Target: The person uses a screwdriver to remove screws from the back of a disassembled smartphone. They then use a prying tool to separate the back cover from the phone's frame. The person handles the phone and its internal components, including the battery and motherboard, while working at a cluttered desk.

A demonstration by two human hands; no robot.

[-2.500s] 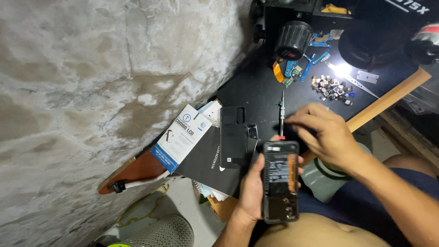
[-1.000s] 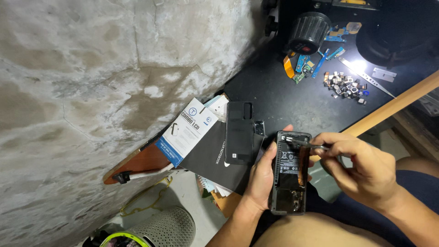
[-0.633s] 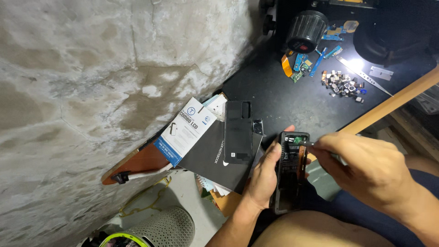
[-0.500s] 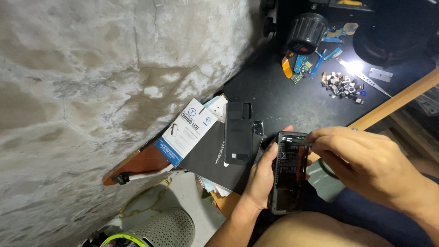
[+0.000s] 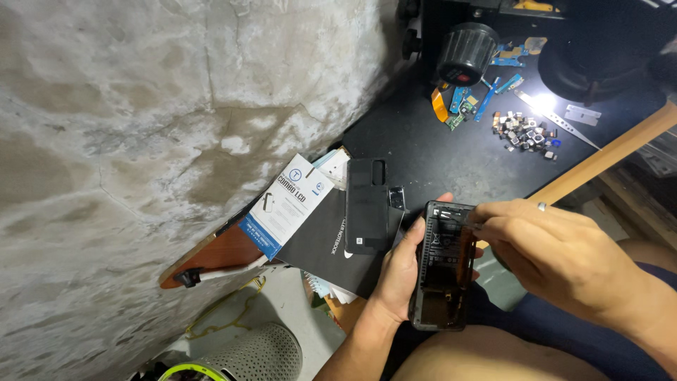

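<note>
The left hand (image 5: pixel 402 271) grips an opened phone (image 5: pixel 443 264), internals facing up, off the table's near edge. The right hand (image 5: pixel 557 254) touches the phone's top end. A black back cover (image 5: pixel 366 204) lies on a black box (image 5: pixel 324 240) at the table (image 5: pixel 423 148) corner.

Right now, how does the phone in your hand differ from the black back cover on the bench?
The phone is open, its insides showing; the back cover shows only a plain face. The left hand holds the phone in the air with the right hand at its top; the cover lies untouched on a black box. Both are dark slabs, alike in size.
</note>
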